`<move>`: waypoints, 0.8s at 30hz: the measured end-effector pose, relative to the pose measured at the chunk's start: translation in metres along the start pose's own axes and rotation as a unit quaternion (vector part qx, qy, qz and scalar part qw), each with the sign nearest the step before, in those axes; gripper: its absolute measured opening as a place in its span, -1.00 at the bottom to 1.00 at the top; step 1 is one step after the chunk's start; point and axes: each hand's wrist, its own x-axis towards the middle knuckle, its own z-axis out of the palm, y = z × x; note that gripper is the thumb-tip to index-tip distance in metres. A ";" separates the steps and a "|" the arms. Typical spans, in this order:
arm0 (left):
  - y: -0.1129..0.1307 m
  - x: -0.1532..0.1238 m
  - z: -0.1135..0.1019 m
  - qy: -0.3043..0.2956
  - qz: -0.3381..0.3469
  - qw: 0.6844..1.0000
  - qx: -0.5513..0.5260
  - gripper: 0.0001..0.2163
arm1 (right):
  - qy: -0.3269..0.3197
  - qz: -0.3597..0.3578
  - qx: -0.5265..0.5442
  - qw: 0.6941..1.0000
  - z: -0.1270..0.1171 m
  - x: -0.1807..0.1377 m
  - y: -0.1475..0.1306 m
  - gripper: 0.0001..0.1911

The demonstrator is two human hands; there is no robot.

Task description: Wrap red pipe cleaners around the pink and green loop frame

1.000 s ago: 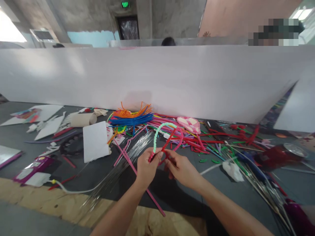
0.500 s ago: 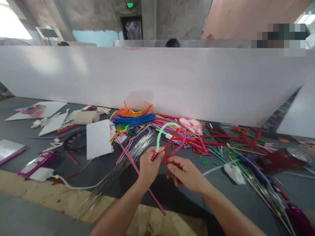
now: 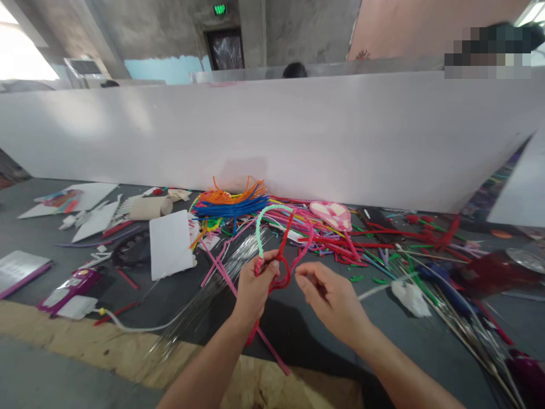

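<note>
My left hand (image 3: pixel 258 287) is closed, pinching fuzzy pipe cleaners between thumb and fingers. From its grip rises an arch of mint-green pipe cleaner (image 3: pixel 259 227) that runs into pink (image 3: pixel 310 233) on the right side. A red pipe cleaner (image 3: pixel 286 236) stands up inside the arch and bends into a loop beside the thumb; a red length also shows below the hand. My right hand (image 3: pixel 332 295) hovers just right of the loop, fingers curled, thumb and forefinger slightly apart, with nothing visible between them. Its lower fingers are partly hidden.
Behind the hands lie bundles of blue (image 3: pixel 234 207) and orange pipe cleaners (image 3: pixel 236 193). A white card (image 3: pixel 171 244), a cardboard roll (image 3: pixel 149 208) and silvery wires (image 3: pixel 230 272) are on the left. A red can (image 3: pixel 502 272) lies at right. A white partition (image 3: pixel 272 130) closes off the back.
My right hand has let go of the red pipe cleaner and moved a little right. The red piece now forms a loop beside my left thumb. The arch has shifted slightly left.
</note>
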 end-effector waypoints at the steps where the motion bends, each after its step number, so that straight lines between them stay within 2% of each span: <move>1: -0.002 -0.003 0.001 -0.008 -0.004 1.000 0.009 -0.74 | 0.015 0.013 0.006 1.000 0.000 0.002 0.003 -0.80; 6: -0.008 -0.013 0.005 -0.054 -0.020 0.997 0.043 -0.77 | 0.005 0.044 0.031 0.999 0.004 0.009 0.013 -0.76; 16: -0.006 -0.012 0.002 -0.032 0.005 0.990 0.136 -0.77 | -0.003 0.041 -0.005 0.999 -0.002 0.011 0.013 -0.82; 22: -0.005 -0.012 0.002 -0.033 0.009 0.989 0.145 -0.78 | -0.009 0.044 -0.008 0.999 -0.003 0.011 0.016 -0.81; 24: -0.005 -0.012 0.002 -0.031 0.014 0.988 0.148 -0.77 | -0.022 0.064 0.016 0.998 -0.003 0.011 0.016 -0.81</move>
